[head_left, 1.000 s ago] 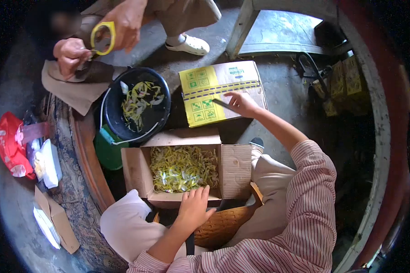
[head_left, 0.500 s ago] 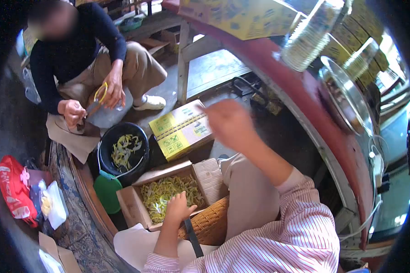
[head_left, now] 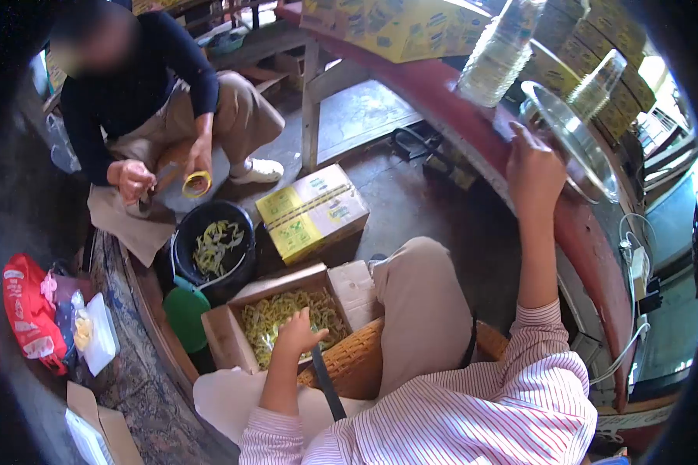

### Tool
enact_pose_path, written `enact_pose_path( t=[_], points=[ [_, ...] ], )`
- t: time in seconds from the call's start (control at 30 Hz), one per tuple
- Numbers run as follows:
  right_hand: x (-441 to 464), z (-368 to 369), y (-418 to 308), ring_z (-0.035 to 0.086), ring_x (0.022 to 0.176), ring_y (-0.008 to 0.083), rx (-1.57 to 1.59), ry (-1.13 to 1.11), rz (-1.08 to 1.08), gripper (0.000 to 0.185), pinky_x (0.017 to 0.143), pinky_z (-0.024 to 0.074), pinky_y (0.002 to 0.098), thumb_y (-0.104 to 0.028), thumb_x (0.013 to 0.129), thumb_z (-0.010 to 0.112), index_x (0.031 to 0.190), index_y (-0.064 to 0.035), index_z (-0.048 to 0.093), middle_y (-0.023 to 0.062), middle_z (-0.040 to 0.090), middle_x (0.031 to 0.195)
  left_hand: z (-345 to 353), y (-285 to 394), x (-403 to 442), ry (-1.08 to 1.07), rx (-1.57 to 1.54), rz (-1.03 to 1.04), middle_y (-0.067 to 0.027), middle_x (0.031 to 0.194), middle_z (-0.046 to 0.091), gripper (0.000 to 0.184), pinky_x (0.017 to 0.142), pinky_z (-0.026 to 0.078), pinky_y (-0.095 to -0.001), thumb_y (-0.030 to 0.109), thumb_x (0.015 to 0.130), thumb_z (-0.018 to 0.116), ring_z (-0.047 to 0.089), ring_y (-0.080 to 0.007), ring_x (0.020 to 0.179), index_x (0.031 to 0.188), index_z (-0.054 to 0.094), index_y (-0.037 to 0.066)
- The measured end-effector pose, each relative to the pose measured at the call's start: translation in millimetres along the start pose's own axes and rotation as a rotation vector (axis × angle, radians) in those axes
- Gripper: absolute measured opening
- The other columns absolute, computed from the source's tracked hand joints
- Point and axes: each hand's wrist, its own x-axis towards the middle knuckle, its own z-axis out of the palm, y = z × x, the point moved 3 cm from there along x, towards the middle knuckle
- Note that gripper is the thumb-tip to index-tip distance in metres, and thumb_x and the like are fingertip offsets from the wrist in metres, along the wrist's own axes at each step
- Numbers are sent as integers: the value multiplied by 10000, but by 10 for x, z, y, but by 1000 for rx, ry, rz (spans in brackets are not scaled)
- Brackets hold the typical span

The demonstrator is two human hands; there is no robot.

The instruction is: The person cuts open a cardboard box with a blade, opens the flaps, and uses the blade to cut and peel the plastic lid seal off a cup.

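Observation:
My left hand point(head_left: 296, 335) is over the near side of an open cardboard box point(head_left: 223, 341) of yellow-green strips point(head_left: 306, 306). Its thumb stands out to the right and its fingers look loosely extended, with nothing visible held. Beside it a black strap point(head_left: 329, 387) crosses a woven basket point(head_left: 353, 360) at my lap. My right hand point(head_left: 537, 170) is raised at the edge of the red table point(head_left: 442, 89), just left of a metal bowl point(head_left: 589, 167). Its fingers look bent together; whatever they hold, if anything, is hidden.
A seated person point(head_left: 151, 85) holds a knife-like blade and a yellow-rimmed ring. Near them stand a black bucket point(head_left: 248, 260) of strips and a closed yellow carton point(head_left: 314, 213). Stacked clear plastic containers point(head_left: 498, 62) stand on the table. A red bag point(head_left: 27, 314) lies at left.
My right hand has moved right, from above the carton to the table edge beside the bowl. My left hand stays nearly still. The other person's yellow-rimmed ring is lower and tilted differently.

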Motion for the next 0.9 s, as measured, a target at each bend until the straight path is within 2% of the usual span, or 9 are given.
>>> enact_pose_path(
  t=[0.07, 0.13, 0.23, 0.37, 0.5, 0.53, 0.57, 0.67, 0.9],
  points=[
    [-20, 69, 5, 624, 611, 282, -50, 1, -36, 311, 572, 503, 385, -56, 728, 505, 979, -172, 649, 113, 640, 749, -38, -11, -24, -6, -14, -15, -177, 1223, 455, 788, 933, 354, -459, 488, 710, 620, 457, -326, 1116, 1279, 339, 21],
    [-38, -53, -114, 611, 725, 291, -50, -188, 69, 239, 658, 479, 391, -136, 795, 547, 1021, -148, 621, 129, 634, 830, -99, 18, -54, -34, -35, -37, -177, 1216, 459, 782, 930, 354, -464, 482, 712, 620, 457, -328, 1114, 1277, 341, 19],
    [-108, -259, -459, 580, 864, 277, 140, 237, -170, 274, 761, 450, 378, -85, 763, 571, 1034, -116, 602, 114, 614, 953, -74, -15, -38, -1, -28, -15, -176, 1200, 470, 759, 920, 360, -468, 469, 719, 618, 460, -327, 1107, 1270, 351, 20],
    [-296, 310, -1265, 559, 894, 271, 770, -213, -256, 315, 754, 450, 376, -68, 710, 604, 1022, -105, 593, 106, 590, 986, -76, -9, 50, -5, -33, -13, -176, 1191, 475, 757, 919, 362, -467, 473, 717, 620, 462, -321, 1103, 1267, 357, 25],
    [-792, 2329, -2049, 584, 900, 302, 641, -725, -312, 295, 756, 482, 391, -113, 687, 547, 972, -98, 619, 126, 607, 970, -88, 3, 174, -134, -41, -55, -208, 1195, 463, 751, 915, 390, -413, 467, 744, 603, 458, -334, 1106, 1270, 342, 0],
    [-907, 2732, -2136, 589, 919, 298, 507, -1083, -277, 304, 761, 489, 391, -123, 669, 529, 953, -97, 635, 127, 615, 976, -53, -22, 223, -128, -52, -54, -200, 1189, 468, 750, 916, 383, -422, 466, 738, 607, 460, -332, 1102, 1266, 346, 3],
    [-1155, 3299, -2186, 591, 920, 283, 458, -1176, -326, 357, 798, 482, 382, -209, 669, 574, 1021, -180, 620, 120, 623, 973, 3, -48, 269, -123, -64, -53, -191, 1183, 474, 750, 916, 376, -432, 466, 732, 611, 461, -330, 1098, 1262, 350, 5],
    [-1730, 4350, -2260, 597, 912, 283, 340, -1372, -354, 434, 815, 476, 347, -226, 635, 622, 1061, -144, 613, 132, 625, 974, 82, -77, 398, -148, -87, -62, -185, 1173, 480, 749, 907, 379, -443, 468, 729, 614, 467, -328, 1089, 1257, 354, 6],
    [-1926, 5011, -2412, 587, 933, 282, 650, -1099, -2, 467, 845, 454, 332, -208, 631, 651, 1073, -70, 586, 139, 617, 1002, 210, -248, 656, -269, -189, -147, -207, 1240, 437, 754, 963, 333, -453, 465, 757, 591, 422, -344, 1150, 1285, 321, -1]
  ],
)
